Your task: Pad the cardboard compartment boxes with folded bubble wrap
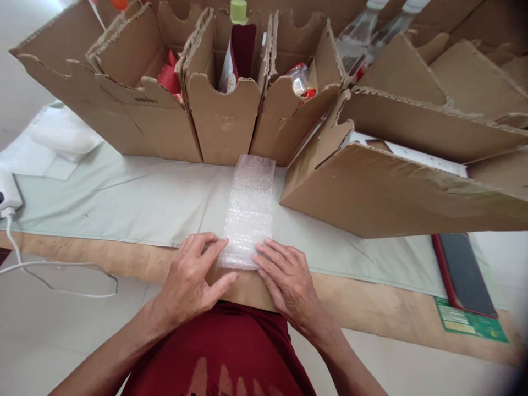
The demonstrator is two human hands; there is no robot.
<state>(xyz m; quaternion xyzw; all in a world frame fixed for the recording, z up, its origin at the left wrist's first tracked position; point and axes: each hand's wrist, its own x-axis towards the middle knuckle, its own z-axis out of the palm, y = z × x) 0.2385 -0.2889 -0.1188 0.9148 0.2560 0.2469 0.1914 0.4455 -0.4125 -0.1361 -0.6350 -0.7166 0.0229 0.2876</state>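
Note:
A strip of bubble wrap [250,209] lies lengthwise on the pale cloth in front of me, its far end near the cardboard boxes. The near end looks thicker, perhaps folded over; I cannot tell if anything is inside. At its near left edge rests my left hand [196,275], fingers stretched out and thumb apart, with the index fingertip at the wrap. My right hand [289,275] lies on the opposite side, fingers extended and their tips touching the wrap's near right edge. Neither hand grips anything.
Cardboard bins [225,121] stand along the back, holding packets and bottles. A larger cardboard box [396,187] juts forward at right. A phone [466,272] lies on a green card [474,324]. Plastic wrapping [61,135] and a white cable [61,265] are at left.

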